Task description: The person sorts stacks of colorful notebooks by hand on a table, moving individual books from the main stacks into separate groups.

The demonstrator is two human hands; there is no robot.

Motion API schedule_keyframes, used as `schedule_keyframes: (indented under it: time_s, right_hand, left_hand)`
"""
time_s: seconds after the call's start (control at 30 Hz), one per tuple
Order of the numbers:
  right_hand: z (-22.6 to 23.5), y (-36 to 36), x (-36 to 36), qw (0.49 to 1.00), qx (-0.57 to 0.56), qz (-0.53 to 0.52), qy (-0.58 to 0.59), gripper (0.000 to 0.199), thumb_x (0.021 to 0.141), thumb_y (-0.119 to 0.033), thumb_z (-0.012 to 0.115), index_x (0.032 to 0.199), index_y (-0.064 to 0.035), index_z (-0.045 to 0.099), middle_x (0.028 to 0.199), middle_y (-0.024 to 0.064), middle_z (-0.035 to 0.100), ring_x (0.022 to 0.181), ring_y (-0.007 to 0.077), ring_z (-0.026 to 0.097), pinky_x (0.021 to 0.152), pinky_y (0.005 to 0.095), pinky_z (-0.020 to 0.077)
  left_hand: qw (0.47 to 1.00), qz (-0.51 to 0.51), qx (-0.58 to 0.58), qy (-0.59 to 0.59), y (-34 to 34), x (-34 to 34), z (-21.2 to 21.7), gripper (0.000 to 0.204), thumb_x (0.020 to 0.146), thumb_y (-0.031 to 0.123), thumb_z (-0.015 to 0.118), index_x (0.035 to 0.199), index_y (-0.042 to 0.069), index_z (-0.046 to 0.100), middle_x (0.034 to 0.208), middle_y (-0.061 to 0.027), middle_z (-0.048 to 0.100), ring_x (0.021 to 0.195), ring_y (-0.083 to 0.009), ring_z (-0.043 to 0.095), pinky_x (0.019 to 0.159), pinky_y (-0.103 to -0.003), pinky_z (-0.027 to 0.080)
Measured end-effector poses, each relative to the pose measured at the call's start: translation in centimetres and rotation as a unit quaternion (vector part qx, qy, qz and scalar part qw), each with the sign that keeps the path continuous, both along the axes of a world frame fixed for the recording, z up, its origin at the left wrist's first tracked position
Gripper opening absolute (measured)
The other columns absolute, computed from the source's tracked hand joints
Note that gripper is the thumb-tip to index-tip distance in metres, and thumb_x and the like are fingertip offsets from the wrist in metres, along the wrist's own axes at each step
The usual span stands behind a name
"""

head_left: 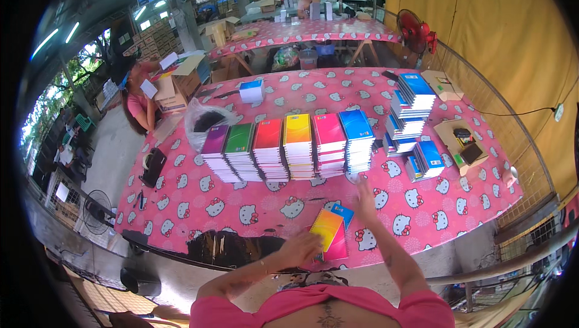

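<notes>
Spanning most of the frame, the pink cartoon-cat table carries everything, so start there. Across its centre sits a row of six notebook stacks, sorted by cover colour: purple, green, red, yellow, magenta, blue, left to right. One colour per stack looks like a layout for pulling one of each in sequence. Right of centre, more blue-cover stacks stand in staggered piles, likely reserve stock. Cardboard boxes sit at the right edge, and a crumpled clear plastic bag lies upper left of the row. A red fan stands at upper right beside the yellow curtain. At left, another person in pink stands by cartons, well apart from you.

Your side: at lower centre, near the table edge, lies a small fanned set of notebooks, yellow on top, blue and magenta showing beneath. Your left hand lies on the set's lower left edge, fingers curled onto it, apparently pinning it flat so it stays squared. Your right hand is stretched up toward the base of the blue stack, just below it. It's motion-blurred, so I cannot tell whether it's clenched or released, or whether it grips anything. A black tape dispenser sits at the far left edge, out of reach.
</notes>
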State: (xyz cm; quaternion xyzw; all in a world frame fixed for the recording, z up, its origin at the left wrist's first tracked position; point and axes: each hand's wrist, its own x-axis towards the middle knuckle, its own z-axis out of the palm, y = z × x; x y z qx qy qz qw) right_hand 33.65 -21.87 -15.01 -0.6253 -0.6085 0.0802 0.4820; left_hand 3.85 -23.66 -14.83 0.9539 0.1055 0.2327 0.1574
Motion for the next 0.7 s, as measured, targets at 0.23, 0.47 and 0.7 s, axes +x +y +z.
schedule_keyframes:
  time_s: [0.23,0.47,0.7]
  right_hand:
    - [9.8,9.1,7.4,0.917,0.023,-0.178,-0.357,0.049,0.082,-0.004,0.065,0.130,-0.0103,0.060,0.125,0.0114,0.058,0.115,0.0303,0.055,0.096,0.0522,0.0416]
    - [13.5,4.0,5.3,0.969,0.166,-0.118,-0.140,0.026,0.082,-0.003,0.067,0.107,-0.0070,0.066,0.098,0.0104,0.063,0.094,0.0317,0.061,0.086,0.0456,0.0457]
    - [12.8,6.2,4.2,0.942,0.171,-0.135,-0.255,0.030,0.078,-0.002,0.070,0.106,-0.0105,0.067,0.097,0.0082,0.061,0.092,0.0309,0.060,0.080,0.0442,0.0476]
  left_hand:
    - [0.886,0.370,0.236,-0.151,18.5,3.2,11.5,0.064,0.079,0.001,0.062,0.140,-0.003,0.044,0.139,-0.0266,0.048,0.126,-0.0430,0.048,0.103,-0.056,0.039]
    - [0.771,0.620,0.144,-0.004,24.4,-13.3,12.1,0.066,0.082,0.012,0.062,0.145,0.008,0.044,0.150,-0.0182,0.043,0.140,-0.0402,0.037,0.110,-0.061,0.033]
    - [0.796,0.586,0.142,0.052,25.9,-14.1,11.0,0.048,0.089,0.021,0.062,0.136,0.012,0.057,0.139,-0.0116,0.057,0.131,-0.0331,0.050,0.104,-0.058,0.039]
